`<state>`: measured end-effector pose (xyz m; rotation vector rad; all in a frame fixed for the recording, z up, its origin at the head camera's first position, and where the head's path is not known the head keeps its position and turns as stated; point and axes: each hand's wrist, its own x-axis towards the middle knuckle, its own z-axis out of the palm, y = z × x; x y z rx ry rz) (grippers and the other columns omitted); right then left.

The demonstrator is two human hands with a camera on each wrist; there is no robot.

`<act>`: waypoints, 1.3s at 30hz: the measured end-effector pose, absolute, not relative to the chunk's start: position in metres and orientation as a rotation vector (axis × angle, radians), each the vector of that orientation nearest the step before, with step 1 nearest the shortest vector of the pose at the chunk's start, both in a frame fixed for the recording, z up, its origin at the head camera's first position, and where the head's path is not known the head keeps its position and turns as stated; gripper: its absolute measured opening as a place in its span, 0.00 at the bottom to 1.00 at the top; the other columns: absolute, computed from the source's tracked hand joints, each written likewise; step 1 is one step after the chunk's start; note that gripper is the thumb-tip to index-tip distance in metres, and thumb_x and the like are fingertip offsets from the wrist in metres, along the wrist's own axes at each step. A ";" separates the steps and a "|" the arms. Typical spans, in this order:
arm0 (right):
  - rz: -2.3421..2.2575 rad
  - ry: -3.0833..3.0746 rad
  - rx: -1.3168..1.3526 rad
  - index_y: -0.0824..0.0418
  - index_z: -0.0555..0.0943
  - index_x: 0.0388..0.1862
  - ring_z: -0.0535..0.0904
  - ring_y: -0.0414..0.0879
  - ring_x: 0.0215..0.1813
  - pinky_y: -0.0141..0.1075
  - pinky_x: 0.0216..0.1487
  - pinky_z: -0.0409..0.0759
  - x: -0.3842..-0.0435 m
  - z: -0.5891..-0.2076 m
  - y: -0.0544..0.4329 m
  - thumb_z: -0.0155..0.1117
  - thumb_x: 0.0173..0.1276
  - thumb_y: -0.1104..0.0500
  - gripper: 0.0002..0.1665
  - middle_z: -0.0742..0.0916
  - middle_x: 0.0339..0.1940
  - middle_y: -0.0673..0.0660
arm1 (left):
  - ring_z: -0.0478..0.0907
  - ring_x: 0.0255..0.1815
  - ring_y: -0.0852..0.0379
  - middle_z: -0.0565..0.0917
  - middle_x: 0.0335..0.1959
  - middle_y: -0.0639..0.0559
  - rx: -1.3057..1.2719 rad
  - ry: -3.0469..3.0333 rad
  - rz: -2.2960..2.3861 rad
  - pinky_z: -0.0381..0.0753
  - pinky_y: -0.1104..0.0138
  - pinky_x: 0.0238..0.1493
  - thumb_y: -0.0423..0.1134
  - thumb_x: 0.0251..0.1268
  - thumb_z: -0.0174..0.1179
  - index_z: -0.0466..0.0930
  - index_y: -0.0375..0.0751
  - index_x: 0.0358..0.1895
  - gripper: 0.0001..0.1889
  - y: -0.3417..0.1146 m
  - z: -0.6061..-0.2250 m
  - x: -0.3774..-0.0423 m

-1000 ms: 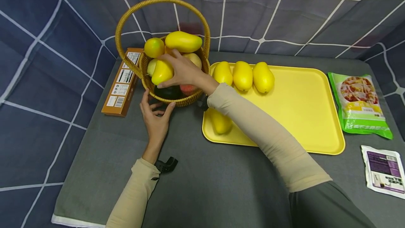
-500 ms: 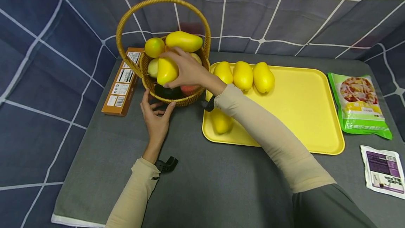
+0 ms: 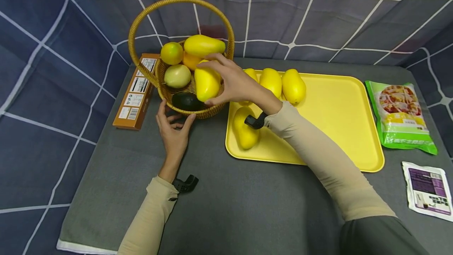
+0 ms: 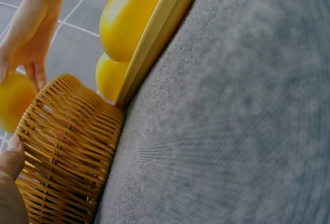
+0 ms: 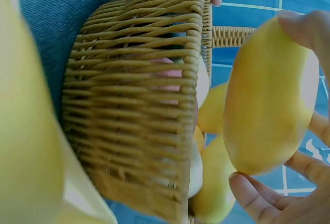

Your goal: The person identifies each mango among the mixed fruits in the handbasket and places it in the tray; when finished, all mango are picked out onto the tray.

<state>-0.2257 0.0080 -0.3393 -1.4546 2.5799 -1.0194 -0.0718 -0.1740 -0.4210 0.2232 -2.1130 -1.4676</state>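
My right hand [image 3: 237, 80] holds a yellow mango [image 3: 207, 85] between thumb and fingers, over the right side of the wicker basket [image 3: 207, 114]. In the right wrist view, the mango [image 5: 270, 100] is beside the rim, gripped at its ends. My left hand [image 3: 175, 135] holds the basket's front rim; its thumb [image 4: 13, 154] lies against the wicker in the left wrist view. Inside the basket are another mango [image 3: 204, 45], a yellow-green citrus [image 3: 172, 53], an orange fruit [image 3: 191, 61], a pale green fruit [image 3: 177, 76] and a dark avocado-like fruit [image 3: 185, 101].
Right of the basket lies a yellow tray [image 3: 339, 125]. Three mangoes line its back edge, including one [image 3: 293, 85]; another mango [image 3: 245, 137] is at its front left. A brown box [image 3: 136, 97], green food bag [image 3: 401, 115] and white-purple packet [image 3: 428, 188] flank these.
My right hand has lifted the mango and moved it rightward across the basket, uncovering the pale green and orange fruits. The left hand has stayed at the rim.
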 end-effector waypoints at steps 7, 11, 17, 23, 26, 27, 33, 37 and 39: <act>-1.004 2.595 -1.484 0.49 0.70 0.70 0.66 0.52 0.69 0.48 0.67 0.67 -0.216 -0.342 0.036 0.79 0.44 0.39 0.53 0.68 0.72 0.57 | 0.73 0.50 0.33 0.62 0.64 0.32 0.206 -2.102 -1.482 0.75 0.60 0.39 0.31 0.59 0.69 0.54 0.35 0.75 0.43 -0.174 -0.421 -0.072; -1.000 2.607 -1.474 0.49 0.71 0.70 0.68 0.52 0.68 0.49 0.66 0.68 -0.210 -0.347 0.052 0.80 0.43 0.40 0.53 0.69 0.71 0.56 | 0.74 0.49 0.32 0.62 0.64 0.30 0.197 -2.094 -1.482 0.75 0.61 0.38 0.31 0.58 0.69 0.54 0.34 0.74 0.43 -0.174 -0.421 -0.071; -0.997 2.624 -1.445 0.48 0.72 0.69 0.67 0.53 0.70 0.50 0.67 0.67 -0.202 -0.354 0.072 0.81 0.42 0.41 0.52 0.69 0.72 0.57 | 0.74 0.49 0.33 0.63 0.63 0.30 0.196 -2.093 -1.479 0.74 0.68 0.37 0.31 0.59 0.69 0.55 0.34 0.74 0.42 -0.174 -0.420 -0.072; -1.023 2.625 -1.425 0.46 0.71 0.69 0.64 0.51 0.72 0.49 0.67 0.67 -0.194 -0.356 0.089 0.82 0.42 0.41 0.53 0.68 0.73 0.55 | 0.74 0.50 0.34 0.63 0.64 0.32 0.213 -2.103 -1.482 0.74 0.65 0.38 0.32 0.59 0.69 0.55 0.35 0.74 0.42 -0.174 -0.419 -0.071; -1.043 2.628 -1.421 0.47 0.71 0.69 0.63 0.52 0.72 0.50 0.67 0.66 -0.190 -0.356 0.100 0.83 0.41 0.42 0.54 0.68 0.73 0.55 | 0.74 0.50 0.35 0.63 0.64 0.32 0.213 -2.105 -1.482 0.75 0.66 0.38 0.32 0.59 0.69 0.54 0.35 0.74 0.42 -0.174 -0.420 -0.070; -1.046 2.631 -1.419 0.47 0.72 0.69 0.63 0.52 0.72 0.51 0.67 0.66 -0.189 -0.356 0.104 0.83 0.40 0.42 0.54 0.68 0.73 0.55 | 0.74 0.50 0.35 0.63 0.65 0.32 0.211 -2.106 -1.481 0.75 0.66 0.38 0.32 0.59 0.69 0.54 0.34 0.74 0.42 -0.174 -0.420 -0.070; -1.042 2.643 -1.370 0.48 0.72 0.69 0.60 0.54 0.74 0.54 0.68 0.64 -0.180 -0.361 0.132 0.85 0.39 0.45 0.55 0.68 0.73 0.55 | 0.74 0.49 0.34 0.62 0.65 0.32 0.200 -2.101 -1.483 0.74 0.71 0.37 0.31 0.59 0.69 0.54 0.34 0.74 0.42 -0.174 -0.420 -0.071; -1.001 2.650 -1.326 0.47 0.71 0.69 0.61 0.56 0.73 0.56 0.66 0.64 -0.172 -0.369 0.151 0.85 0.39 0.48 0.55 0.67 0.74 0.55 | 0.74 0.49 0.34 0.62 0.65 0.31 0.202 -2.098 -1.486 0.74 0.71 0.37 0.32 0.59 0.69 0.54 0.34 0.74 0.42 -0.175 -0.420 -0.071; -0.974 2.655 -1.318 0.47 0.71 0.69 0.62 0.57 0.71 0.56 0.65 0.64 -0.167 -0.374 0.160 0.85 0.38 0.48 0.55 0.67 0.74 0.56 | 0.74 0.49 0.34 0.63 0.65 0.31 0.204 -2.101 -1.484 0.75 0.69 0.37 0.32 0.59 0.69 0.54 0.34 0.74 0.42 -0.175 -0.420 -0.071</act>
